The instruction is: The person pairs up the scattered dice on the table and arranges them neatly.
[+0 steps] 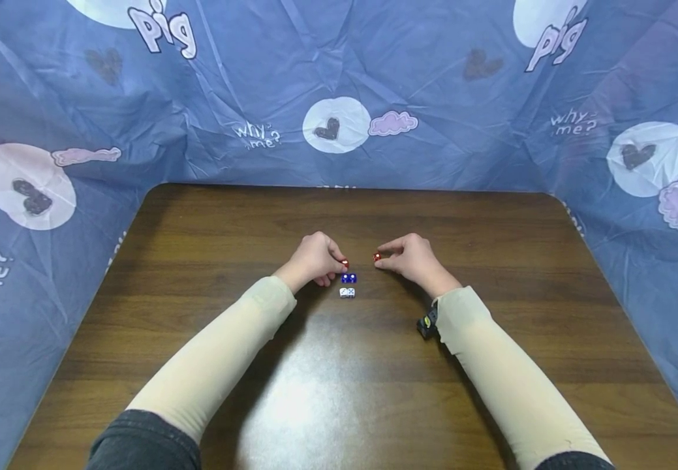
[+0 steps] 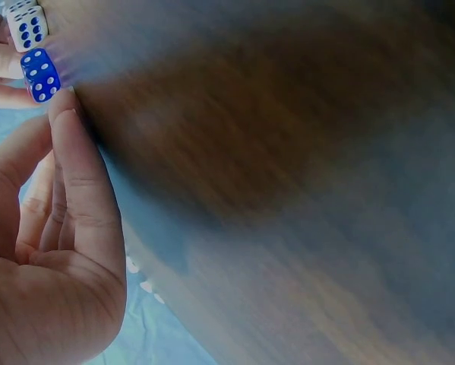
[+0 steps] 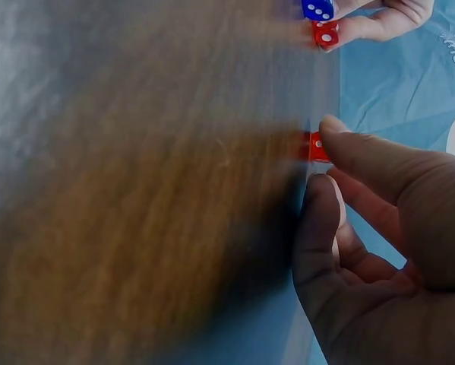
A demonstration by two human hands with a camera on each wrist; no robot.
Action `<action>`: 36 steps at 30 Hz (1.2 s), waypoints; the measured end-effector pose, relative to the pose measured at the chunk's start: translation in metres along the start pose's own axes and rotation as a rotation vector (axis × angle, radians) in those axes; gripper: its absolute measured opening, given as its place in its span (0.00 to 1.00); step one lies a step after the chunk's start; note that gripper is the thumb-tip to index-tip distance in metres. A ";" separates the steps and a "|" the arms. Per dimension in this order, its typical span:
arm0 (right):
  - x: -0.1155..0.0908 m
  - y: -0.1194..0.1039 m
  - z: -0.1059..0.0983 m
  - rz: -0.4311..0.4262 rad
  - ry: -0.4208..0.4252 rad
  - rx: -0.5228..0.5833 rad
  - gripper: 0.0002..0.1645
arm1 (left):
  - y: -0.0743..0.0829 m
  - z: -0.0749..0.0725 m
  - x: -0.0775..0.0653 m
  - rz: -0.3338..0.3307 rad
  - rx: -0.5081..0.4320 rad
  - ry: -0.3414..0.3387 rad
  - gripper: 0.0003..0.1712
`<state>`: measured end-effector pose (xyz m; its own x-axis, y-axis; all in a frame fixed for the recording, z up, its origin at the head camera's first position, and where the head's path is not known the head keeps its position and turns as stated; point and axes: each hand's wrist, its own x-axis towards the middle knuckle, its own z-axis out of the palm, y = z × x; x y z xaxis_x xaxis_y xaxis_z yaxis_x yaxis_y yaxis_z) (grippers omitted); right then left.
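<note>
My left hand [image 1: 317, 256] pinches a red die [image 1: 345, 263] between thumb and finger, just behind a pair of blue dice. Two blue dice [image 1: 348, 278] sit side by side, with two white dice [image 1: 347, 292] nearer me in a matching row. In the left wrist view a blue die [image 2: 41, 74] and a white die [image 2: 27, 29] show beside the fingertips. A short way to the right, my right hand [image 1: 414, 258] holds a second red die [image 3: 318, 147] at its thumb and fingertip. A small gap separates the two red dice.
All of this is on a brown wooden table [image 1: 339, 365] with rounded far corners. A blue printed cloth [image 1: 209, 98] hangs behind and along its sides. A black device [image 1: 427, 324] is worn at the right wrist. Glare brightens the table's near middle.
</note>
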<state>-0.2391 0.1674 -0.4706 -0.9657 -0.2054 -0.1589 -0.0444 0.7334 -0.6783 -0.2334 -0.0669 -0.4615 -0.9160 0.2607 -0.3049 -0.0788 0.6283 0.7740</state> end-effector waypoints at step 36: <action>0.003 -0.020 0.020 -0.075 -0.009 0.008 0.10 | 0.002 -0.001 0.000 -0.011 0.007 -0.011 0.03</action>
<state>-0.2364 0.1394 -0.4720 -0.9573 -0.2655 -0.1140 -0.1144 0.7108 -0.6941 -0.2335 -0.0662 -0.4594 -0.9108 0.2618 -0.3192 -0.0859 0.6361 0.7668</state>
